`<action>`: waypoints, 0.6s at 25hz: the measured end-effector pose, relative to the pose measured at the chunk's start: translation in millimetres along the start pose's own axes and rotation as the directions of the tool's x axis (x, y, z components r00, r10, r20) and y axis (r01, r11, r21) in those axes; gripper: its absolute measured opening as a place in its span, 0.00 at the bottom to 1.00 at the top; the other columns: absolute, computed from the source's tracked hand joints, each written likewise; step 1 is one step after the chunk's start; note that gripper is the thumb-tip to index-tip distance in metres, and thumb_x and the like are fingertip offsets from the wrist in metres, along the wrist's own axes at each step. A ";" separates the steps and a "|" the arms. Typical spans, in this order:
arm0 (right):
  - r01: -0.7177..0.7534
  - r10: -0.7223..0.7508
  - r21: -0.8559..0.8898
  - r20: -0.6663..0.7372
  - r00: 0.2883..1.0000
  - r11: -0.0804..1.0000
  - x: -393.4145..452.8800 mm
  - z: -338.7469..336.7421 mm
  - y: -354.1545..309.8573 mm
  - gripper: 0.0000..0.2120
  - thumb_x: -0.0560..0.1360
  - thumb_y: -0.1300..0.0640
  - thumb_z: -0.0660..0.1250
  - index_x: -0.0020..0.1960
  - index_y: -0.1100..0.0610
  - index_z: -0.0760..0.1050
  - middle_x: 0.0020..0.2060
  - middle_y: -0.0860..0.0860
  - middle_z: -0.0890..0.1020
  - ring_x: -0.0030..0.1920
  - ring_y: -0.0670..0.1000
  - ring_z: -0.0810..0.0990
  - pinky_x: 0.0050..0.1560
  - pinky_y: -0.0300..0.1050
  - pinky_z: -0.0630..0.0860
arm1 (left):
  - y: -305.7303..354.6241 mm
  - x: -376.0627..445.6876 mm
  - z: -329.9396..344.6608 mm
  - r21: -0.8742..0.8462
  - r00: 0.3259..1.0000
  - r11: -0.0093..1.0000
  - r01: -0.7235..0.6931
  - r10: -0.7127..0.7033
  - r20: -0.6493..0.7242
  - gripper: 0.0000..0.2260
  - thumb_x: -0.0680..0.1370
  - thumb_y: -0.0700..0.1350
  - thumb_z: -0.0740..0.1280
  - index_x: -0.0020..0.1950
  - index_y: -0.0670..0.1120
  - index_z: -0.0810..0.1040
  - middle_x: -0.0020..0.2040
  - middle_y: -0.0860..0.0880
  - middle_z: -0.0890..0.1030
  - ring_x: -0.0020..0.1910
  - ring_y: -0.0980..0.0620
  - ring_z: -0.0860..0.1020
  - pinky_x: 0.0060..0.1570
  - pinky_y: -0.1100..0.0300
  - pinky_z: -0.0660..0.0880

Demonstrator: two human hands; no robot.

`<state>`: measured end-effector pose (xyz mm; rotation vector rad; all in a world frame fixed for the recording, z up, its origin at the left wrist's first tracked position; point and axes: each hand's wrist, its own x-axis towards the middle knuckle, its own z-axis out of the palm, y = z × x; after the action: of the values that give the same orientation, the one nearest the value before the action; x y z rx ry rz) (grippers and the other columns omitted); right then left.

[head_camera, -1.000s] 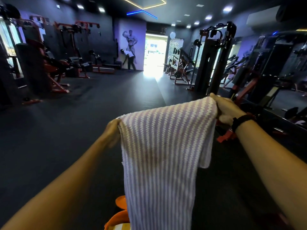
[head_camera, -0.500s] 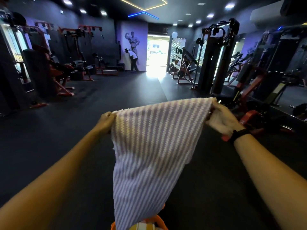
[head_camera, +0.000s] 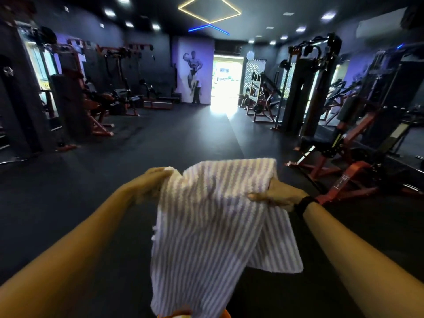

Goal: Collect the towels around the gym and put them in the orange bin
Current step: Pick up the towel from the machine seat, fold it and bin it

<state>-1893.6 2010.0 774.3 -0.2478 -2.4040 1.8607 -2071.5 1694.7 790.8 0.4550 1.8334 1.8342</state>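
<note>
Towel: near centre, hanging between the hands, above the bin
Left hand: at the towel's left top corner
Right hand: at its right edge
Bin: nearest, under the towel's lower end
Weight machines: far, along both sides
Doorway: far centre

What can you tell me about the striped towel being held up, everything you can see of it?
The towel is white with thin purple stripes and looks like soft woven cloth. It hangs in the air in front of the person, over the dark gym floor. The left hand grips its upper left corner, and the right hand holds the right side, where part of the cloth folds over and droops behind. Its lower end hangs down to a bit of the orange bin at the bottom edge.
</note>
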 end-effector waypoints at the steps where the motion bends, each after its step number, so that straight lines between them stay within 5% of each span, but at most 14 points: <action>1: 0.066 -0.065 0.021 -0.044 0.997 0.998 0.7 -3.3 -4.1 0.40 0.54 0.42 0.83 0.60 0.58 0.76 0.52 0.52 0.84 0.54 0.51 0.82 0.57 0.56 0.78 | 3.1 -2.7 -1.3 -0.122 0.997 0.992 -0.043 0.036 -0.063 0.11 0.81 0.48 0.59 0.46 0.44 0.78 0.41 0.43 0.77 0.35 0.51 0.77 0.33 0.63 0.73; 3: 0.169 -0.143 0.210 -0.131 0.981 0.963 0.3 -6.5 -17.3 0.33 0.57 0.43 0.81 0.56 0.59 0.78 0.47 0.51 0.85 0.47 0.48 0.83 0.48 0.45 0.81 | 5.8 -6.8 -6.6 -0.238 0.994 0.968 -0.073 0.053 -0.093 0.11 0.81 0.52 0.59 0.48 0.47 0.76 0.41 0.47 0.81 0.39 0.53 0.80 0.35 0.61 0.77; 6: 0.088 -0.097 0.235 0.027 0.995 0.968 -6.9 4.8 -20.6 0.18 0.71 0.60 0.71 0.60 0.54 0.75 0.51 0.48 0.84 0.53 0.48 0.82 0.47 0.40 0.80 | -0.6 -14.1 -7.3 0.090 0.998 0.996 -0.027 0.022 0.056 0.21 0.70 0.55 0.71 0.60 0.52 0.72 0.54 0.51 0.79 0.52 0.52 0.78 0.45 0.54 0.75; 9: 0.104 -0.095 0.164 -0.061 0.994 0.981 -3.1 5.5 -11.7 0.31 0.58 0.48 0.82 0.57 0.59 0.78 0.47 0.50 0.85 0.50 0.51 0.82 0.44 0.39 0.80 | -2.4 -12.9 -7.2 -0.025 0.994 0.997 -0.072 0.069 -0.086 0.19 0.67 0.52 0.75 0.55 0.49 0.77 0.52 0.46 0.81 0.48 0.49 0.79 0.43 0.54 0.78; 11: 0.095 -0.069 0.261 -0.108 0.992 0.961 -0.6 -1.7 -12.9 0.40 0.49 0.41 0.83 0.55 0.57 0.79 0.48 0.53 0.85 0.48 0.51 0.83 0.46 0.43 0.80 | -2.1 -16.8 -10.4 -0.028 1.000 1.000 -0.010 0.011 0.024 0.23 0.67 0.56 0.75 0.57 0.47 0.77 0.53 0.43 0.81 0.50 0.46 0.78 0.46 0.51 0.77; 13: -0.022 0.016 0.149 0.043 0.999 0.989 -6.5 1.7 -10.8 0.40 0.51 0.42 0.83 0.58 0.58 0.78 0.53 0.55 0.83 0.53 0.53 0.82 0.55 0.49 0.79 | -9.5 -20.5 -10.4 0.178 0.991 0.984 0.012 -0.035 0.127 0.31 0.58 0.59 0.78 0.57 0.46 0.79 0.53 0.43 0.82 0.50 0.46 0.77 0.48 0.50 0.74; 15: 0.020 -0.026 0.115 0.049 0.998 0.993 -9.3 2.6 -2.0 0.38 0.52 0.43 0.83 0.56 0.61 0.79 0.51 0.56 0.84 0.50 0.52 0.83 0.53 0.48 0.80 | -16.6 -16.3 -12.6 0.092 1.000 0.995 -0.026 0.026 0.006 0.26 0.64 0.58 0.76 0.56 0.47 0.78 0.55 0.43 0.81 0.50 0.47 0.78 0.49 0.51 0.74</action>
<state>-1885.1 2005.3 775.8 -0.1658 -2.3104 2.0095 -2063.4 1674.6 775.7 0.5185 1.9233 1.7695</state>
